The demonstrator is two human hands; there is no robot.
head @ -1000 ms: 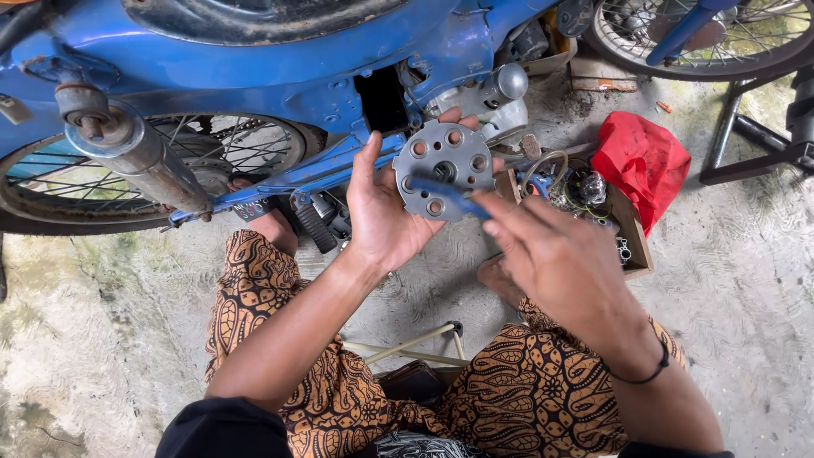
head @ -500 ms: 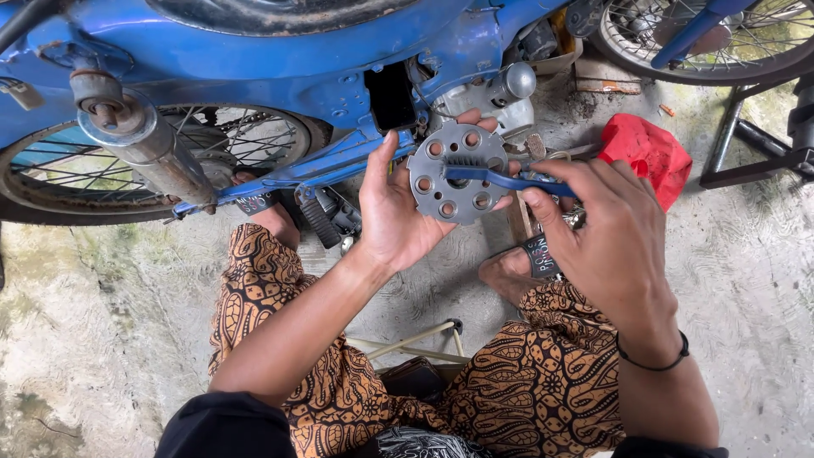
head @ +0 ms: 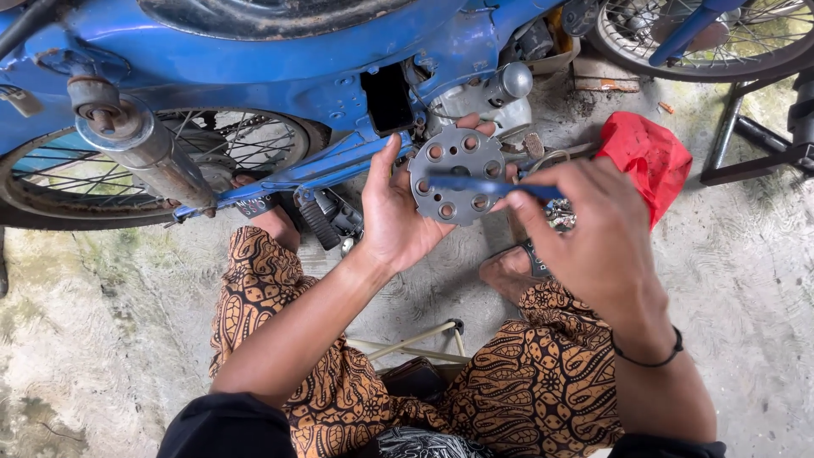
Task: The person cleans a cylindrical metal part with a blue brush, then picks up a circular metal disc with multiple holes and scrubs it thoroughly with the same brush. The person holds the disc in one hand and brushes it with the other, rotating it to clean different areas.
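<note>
My left hand [head: 398, 216] pinches the plate [head: 459, 175] at twelve o'clock; my right hand [head: 593, 237] grips the tool [head: 492, 185] across it. A hard push could pop the plate loose.

A stained concrete floor [head: 102, 339] is carrying everything. A blue motorbike [head: 280, 51] is standing on it, a red cloth [head: 649, 157] is lying beside a second wheel [head: 704, 34], with a stand [head: 755, 144] nearby.

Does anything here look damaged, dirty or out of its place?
Yes. The round metal plate is off the blue motorbike, held in the left hand while the right hand works it with a blue tool. A red cloth lies crumpled on the stained floor.
</note>
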